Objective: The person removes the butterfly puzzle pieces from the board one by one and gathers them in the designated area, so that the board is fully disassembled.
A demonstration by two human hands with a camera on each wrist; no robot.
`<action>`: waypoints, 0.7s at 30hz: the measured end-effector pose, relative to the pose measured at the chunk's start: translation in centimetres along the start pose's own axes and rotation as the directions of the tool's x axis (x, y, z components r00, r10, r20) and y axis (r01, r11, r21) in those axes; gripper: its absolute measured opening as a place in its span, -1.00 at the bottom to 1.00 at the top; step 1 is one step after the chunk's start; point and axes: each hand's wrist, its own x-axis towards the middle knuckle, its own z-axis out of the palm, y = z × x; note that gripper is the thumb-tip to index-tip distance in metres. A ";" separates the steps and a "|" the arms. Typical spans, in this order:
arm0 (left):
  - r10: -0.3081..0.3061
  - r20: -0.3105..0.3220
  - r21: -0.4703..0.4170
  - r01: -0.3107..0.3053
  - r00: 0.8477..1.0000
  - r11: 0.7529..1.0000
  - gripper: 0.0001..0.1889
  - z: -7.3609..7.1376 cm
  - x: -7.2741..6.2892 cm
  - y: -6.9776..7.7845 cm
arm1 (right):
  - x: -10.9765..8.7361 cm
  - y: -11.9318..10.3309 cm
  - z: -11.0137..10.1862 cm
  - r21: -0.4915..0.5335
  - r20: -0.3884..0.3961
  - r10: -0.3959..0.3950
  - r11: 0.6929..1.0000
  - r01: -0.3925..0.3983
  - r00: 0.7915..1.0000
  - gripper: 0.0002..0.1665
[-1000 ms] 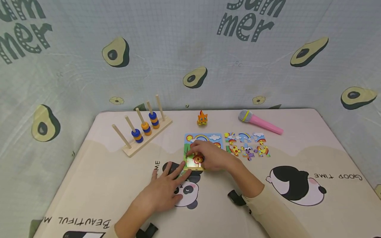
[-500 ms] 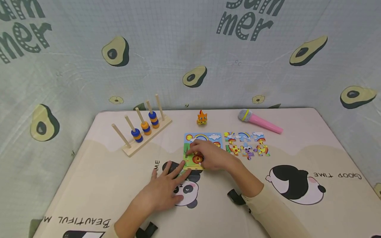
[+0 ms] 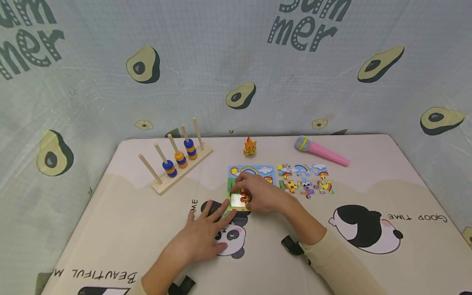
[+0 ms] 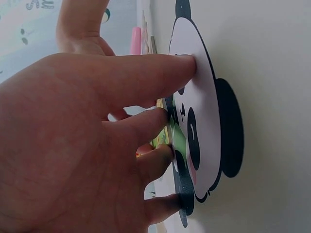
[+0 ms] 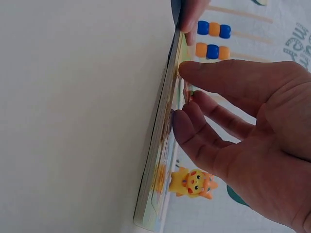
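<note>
A small picture puzzle board (image 3: 233, 169) with a sun and a rainbow lies mid-table. My right hand (image 3: 264, 195) is over it and pinches a puzzle piece (image 3: 245, 198) with an orange, round animal face at the board's lower left. Part of this piece looks white and shiny. In the right wrist view, thumb (image 5: 209, 75) and curled fingers close in on the piece's edge, just above the board. My left hand (image 3: 202, 237) lies with spread fingers on the printed panda, its fingertips at the board's near left edge. My right hand hides the board's lower right.
Several loose puzzle pieces (image 3: 307, 186) lie in two rows right of the board. Behind stand a small orange toy figure (image 3: 250, 146) and a pink toy microphone (image 3: 324, 152). A wooden peg stand (image 3: 162, 186) with blue and orange beads is at the left.
The shine on the puzzle piece under my right fingers has changed: green half a second ago, white now, as if its tilt shifted. Both hands have stayed nearly in place.
</note>
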 end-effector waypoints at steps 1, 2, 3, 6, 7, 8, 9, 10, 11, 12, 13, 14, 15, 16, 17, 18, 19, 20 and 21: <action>0.002 -0.001 0.003 -0.002 1.000 1.000 -0.18 0.0 0.0 0.0 | 0.0 0.0 0.0 -0.002 -0.001 -0.001 1.000 0.001 1.000 -0.38; 0.003 -0.001 0.002 -0.003 1.000 1.000 -0.18 0.0 0.0 0.0 | 0.0 -0.1 0.0 -0.004 -0.001 0.000 1.000 0.000 1.000 -0.39; 0.004 -0.001 0.002 -0.004 1.000 1.000 -0.18 0.0 0.0 0.0 | 0.0 -0.1 0.0 -0.005 -0.002 0.000 1.000 0.000 1.000 -0.40; 0.002 0.000 0.003 -0.002 1.000 1.000 -0.18 0.0 0.0 0.0 | 0.1 -0.3 0.0 -0.006 -0.002 0.008 1.000 -0.008 1.000 -0.41; 0.001 0.001 0.003 -0.001 1.000 1.000 -0.18 0.0 0.0 0.0 | 0.1 -0.3 0.0 -0.008 -0.002 0.012 1.000 -0.012 1.000 -0.41; -0.003 0.003 0.003 0.003 1.000 1.000 -0.18 0.0 0.0 0.0 | 0.1 -0.4 -0.1 -0.011 -0.002 0.015 1.000 -0.015 1.000 -0.41; -0.004 0.003 0.002 0.004 1.000 1.000 -0.18 0.0 0.0 0.0 | 0.1 -0.5 -0.1 -0.014 0.000 0.016 1.000 -0.017 1.000 -0.41; -0.006 0.004 0.004 0.006 1.000 1.000 -0.18 0.0 0.0 0.0 | 0.1 -0.6 -0.1 -0.017 0.002 0.019 1.000 -0.019 1.000 -0.41; -0.008 0.003 0.007 0.008 1.000 1.000 -0.18 0.0 -0.1 0.0 | 0.1 -0.7 -0.2 -0.019 0.002 0.019 1.000 -0.019 1.000 -0.41; -0.009 0.003 0.007 0.009 1.000 1.000 -0.18 0.1 -0.1 0.0 | 0.2 -0.9 -0.2 -0.021 0.004 0.019 1.000 -0.019 1.000 -0.41; -0.010 0.003 0.007 0.010 1.000 1.000 -0.18 0.1 -0.1 0.0 | 0.2 -0.9 -0.3 -0.020 0.004 0.019 1.000 -0.019 1.000 -0.42; -0.011 0.004 0.005 0.011 1.000 1.000 -0.18 0.1 -0.1 0.0 | 0.2 -1.0 -0.3 -0.020 0.004 0.018 1.000 -0.018 1.000 -0.42; -0.011 0.003 0.004 0.011 1.000 1.000 -0.18 0.1 -0.1 0.0 | 0.2 -1.1 -0.3 -0.020 0.003 0.017 1.000 -0.017 1.000 -0.42; -0.011 0.004 0.004 0.011 1.000 1.000 -0.17 0.1 -0.1 0.0 | 0.2 -1.1 -0.3 -0.019 0.003 0.017 1.000 -0.017 1.000 -0.43; -0.010 0.003 0.003 0.010 1.000 1.000 -0.17 0.1 -0.1 0.0 | 0.3 -1.1 -0.3 -0.019 0.002 0.017 1.000 -0.017 1.000 -0.43; -0.011 0.005 -0.001 0.011 1.000 1.000 -0.17 0.1 -0.1 0.0 | 0.3 -1.2 -0.3 -0.022 0.003 0.021 1.000 -0.021 1.000 -0.44; -0.012 0.006 -0.002 0.012 1.000 1.000 -0.17 0.1 -0.1 0.0 | 0.4 -1.2 -0.3 -0.020 0.004 0.024 1.000 -0.024 1.000 -0.44; -0.012 0.006 -0.002 0.012 1.000 1.000 -0.17 0.1 -0.1 0.0 | 0.4 -1.2 -0.3 -0.020 0.006 0.026 0.999 -0.026 1.000 -0.44; -0.012 0.005 -0.002 0.012 1.000 1.000 -0.17 0.1 0.0 0.0 | 0.5 -1.1 -0.2 -0.021 0.011 0.030 0.999 -0.029 1.000 -0.44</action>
